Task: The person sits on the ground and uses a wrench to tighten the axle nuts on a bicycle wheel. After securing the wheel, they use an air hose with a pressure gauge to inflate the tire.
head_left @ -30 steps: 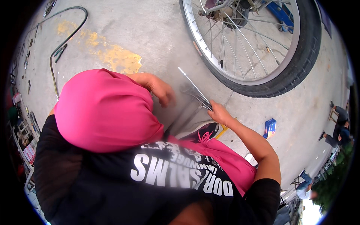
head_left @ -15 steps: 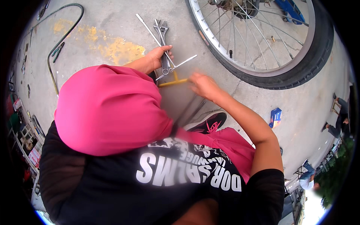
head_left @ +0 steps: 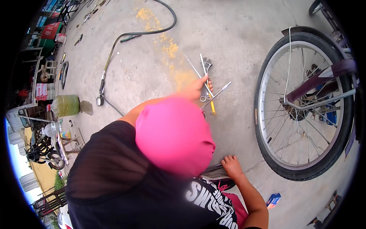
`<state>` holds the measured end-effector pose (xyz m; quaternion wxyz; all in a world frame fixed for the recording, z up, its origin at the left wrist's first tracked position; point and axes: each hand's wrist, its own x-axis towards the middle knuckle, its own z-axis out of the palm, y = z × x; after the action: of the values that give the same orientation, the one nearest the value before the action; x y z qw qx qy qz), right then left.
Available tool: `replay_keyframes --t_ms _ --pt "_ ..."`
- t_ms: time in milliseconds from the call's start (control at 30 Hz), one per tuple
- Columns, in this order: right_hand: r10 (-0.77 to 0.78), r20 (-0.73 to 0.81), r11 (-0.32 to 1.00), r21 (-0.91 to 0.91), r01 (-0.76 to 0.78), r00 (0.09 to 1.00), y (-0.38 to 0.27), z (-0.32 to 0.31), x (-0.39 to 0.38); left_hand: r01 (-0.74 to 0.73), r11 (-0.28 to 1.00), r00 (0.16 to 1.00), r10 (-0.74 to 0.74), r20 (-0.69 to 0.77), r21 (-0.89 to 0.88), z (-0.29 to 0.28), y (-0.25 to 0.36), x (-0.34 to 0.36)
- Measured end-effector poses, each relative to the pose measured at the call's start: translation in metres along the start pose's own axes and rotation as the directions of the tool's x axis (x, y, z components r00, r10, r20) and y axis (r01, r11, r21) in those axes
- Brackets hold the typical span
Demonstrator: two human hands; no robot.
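The bundle of metal tools (head_left: pixel 206 91) is in the left hand (head_left: pixel 198 87), over the floor (head_left: pixel 236 126) and to the left of the bicycle wheel (head_left: pixel 262 145); if it touches the floor, I am not able to say. This grip is closed around the middle, with an adjustable wrench (head_left: pixel 207 63) at the far end and a yellow handle (head_left: pixel 212 109) at the near end. I judge the tools stiff, rather heavy together and hard to break, but smooth, so they may slide on each other; the crossing middle seems the best place to hold. The left arm reaches forward past the pink cloth (head_left: pixel 171 133) of the bent knee. The right hand (head_left: pixel 232 166) is lower and nearer, back upward, fingers bent, beside dark thin bars (head_left: pixel 213 168). Whether its grip holds them, I cannot see.
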<state>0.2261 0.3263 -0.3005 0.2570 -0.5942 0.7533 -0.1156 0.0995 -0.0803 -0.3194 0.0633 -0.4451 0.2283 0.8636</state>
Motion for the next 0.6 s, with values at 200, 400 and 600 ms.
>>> replay_keyframes --t_ms 200,400,600 --pt "-0.108 -0.009 0.993 0.039 0.108 0.994 0.004 -0.001 0.004 -0.502 0.864 0.799 0.444 -0.406 -0.043 -0.162 0.252 0.036" --pt "-0.078 0.028 0.997 0.026 0.077 0.997 0.005 -0.003 -0.009 -0.578 0.471 0.065 0.841 -0.538 0.667 -0.135 0.316 0.017" --pt "-0.098 0.077 0.993 0.070 0.093 0.992 0.015 0.009 -0.010 -0.578 0.684 0.665 0.711 -0.230 0.446 -0.058 0.205 0.015"
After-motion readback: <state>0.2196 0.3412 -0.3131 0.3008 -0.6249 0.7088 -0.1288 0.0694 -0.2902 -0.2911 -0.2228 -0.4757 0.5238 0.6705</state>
